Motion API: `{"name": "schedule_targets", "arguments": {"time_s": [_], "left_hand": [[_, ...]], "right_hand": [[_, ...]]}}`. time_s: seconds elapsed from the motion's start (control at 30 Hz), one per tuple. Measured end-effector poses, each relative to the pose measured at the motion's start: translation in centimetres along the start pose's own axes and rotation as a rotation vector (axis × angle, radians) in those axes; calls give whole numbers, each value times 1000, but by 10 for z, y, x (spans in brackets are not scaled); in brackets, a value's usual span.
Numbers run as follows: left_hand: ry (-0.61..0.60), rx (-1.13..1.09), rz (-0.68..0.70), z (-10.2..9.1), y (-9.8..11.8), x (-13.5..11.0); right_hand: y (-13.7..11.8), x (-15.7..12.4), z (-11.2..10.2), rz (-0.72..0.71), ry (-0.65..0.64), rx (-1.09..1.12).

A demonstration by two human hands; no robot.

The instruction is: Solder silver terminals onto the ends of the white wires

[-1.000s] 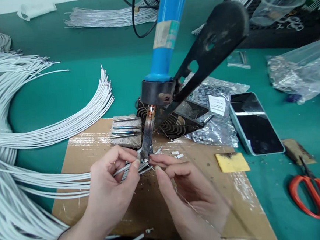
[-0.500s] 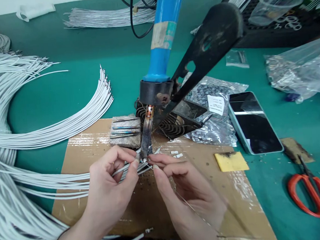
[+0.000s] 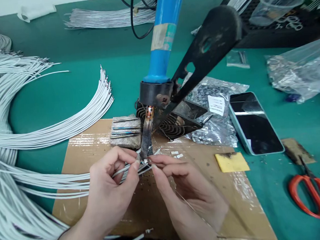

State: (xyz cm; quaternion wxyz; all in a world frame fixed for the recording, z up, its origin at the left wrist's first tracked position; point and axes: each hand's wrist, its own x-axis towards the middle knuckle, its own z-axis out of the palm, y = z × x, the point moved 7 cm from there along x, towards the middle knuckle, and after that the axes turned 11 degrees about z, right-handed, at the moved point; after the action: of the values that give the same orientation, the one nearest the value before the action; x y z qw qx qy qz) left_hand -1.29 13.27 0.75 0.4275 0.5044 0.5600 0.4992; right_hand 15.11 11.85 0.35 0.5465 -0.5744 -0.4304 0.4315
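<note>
My left hand [image 3: 110,192] pinches the end of a white wire [image 3: 70,177] and holds it at the tip of the soldering iron [image 3: 147,135]. The iron has a blue handle [image 3: 164,34] and hangs fixed in a black stand [image 3: 207,49], tip pointing down at the cardboard sheet [image 3: 155,205]. My right hand [image 3: 184,190] pinches a thin solder wire [image 3: 189,204] and brings its end to the same tip. Both fingertips meet just below the iron.
Bundles of white wires [image 3: 39,129] curve across the left of the green table [image 3: 63,90]. A small fan [image 3: 174,124], a block with spare tips [image 3: 124,130], bags of parts [image 3: 217,108], a phone [image 3: 254,123], a yellow sponge [image 3: 232,162] and red scissors [image 3: 315,196] lie around.
</note>
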Motion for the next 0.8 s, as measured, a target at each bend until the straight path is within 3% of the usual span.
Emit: {"name": "schedule_targets", "arguments": {"time_s": [0.8], "left_hand": [[-6, 15, -12, 2, 2, 1]], "right_hand": [[4, -2, 0, 20, 21, -11]]}}
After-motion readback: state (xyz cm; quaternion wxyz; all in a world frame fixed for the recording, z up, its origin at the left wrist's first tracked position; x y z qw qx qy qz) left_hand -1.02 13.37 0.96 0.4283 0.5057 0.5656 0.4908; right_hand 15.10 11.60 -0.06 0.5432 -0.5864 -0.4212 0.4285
